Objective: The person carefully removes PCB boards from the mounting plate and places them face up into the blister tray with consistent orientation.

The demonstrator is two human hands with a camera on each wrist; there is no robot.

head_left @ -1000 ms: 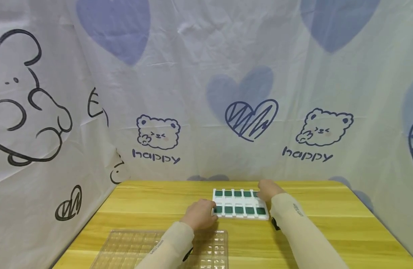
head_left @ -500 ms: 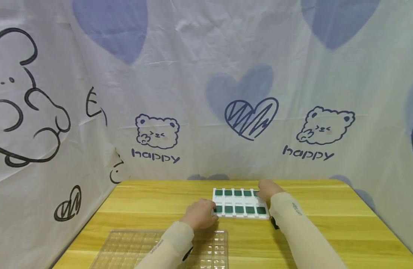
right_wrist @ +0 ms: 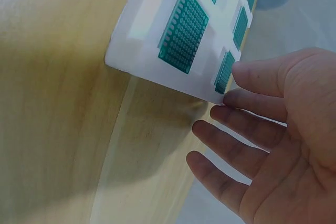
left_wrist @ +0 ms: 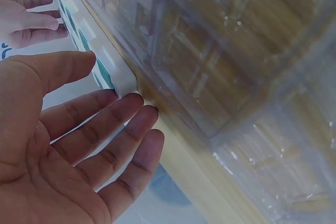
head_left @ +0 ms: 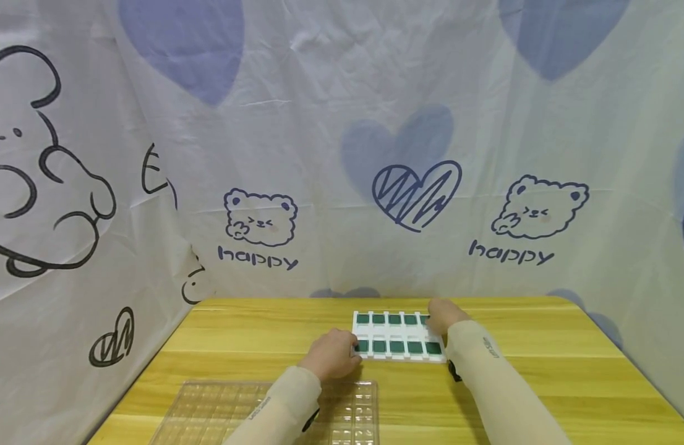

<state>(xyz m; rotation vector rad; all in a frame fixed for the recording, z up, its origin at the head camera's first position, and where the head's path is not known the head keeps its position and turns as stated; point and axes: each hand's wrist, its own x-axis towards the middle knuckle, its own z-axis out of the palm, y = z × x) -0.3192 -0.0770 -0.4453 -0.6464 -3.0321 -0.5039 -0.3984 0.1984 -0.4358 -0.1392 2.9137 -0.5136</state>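
A white tray [head_left: 396, 332] lies toward the back of the table, with green perforated circuit boards [right_wrist: 186, 32] in two rows of slots. At its left end is my left hand [head_left: 332, 354], thumb and index finger at the near corner, the other fingers spread below. My right hand [head_left: 446, 315] is at the far right corner and covers part of one board. In the right wrist view, its thumb [right_wrist: 257, 77] and index finger pinch the tray's edge, while the remaining fingers extend freely.
A clear plastic compartment tray [head_left: 219, 402] lies at the front left of the wooden table [head_left: 520, 383], partly under my left forearm. A white curtain [head_left: 331, 247] with hearts and bears hangs behind the table and along its sides.
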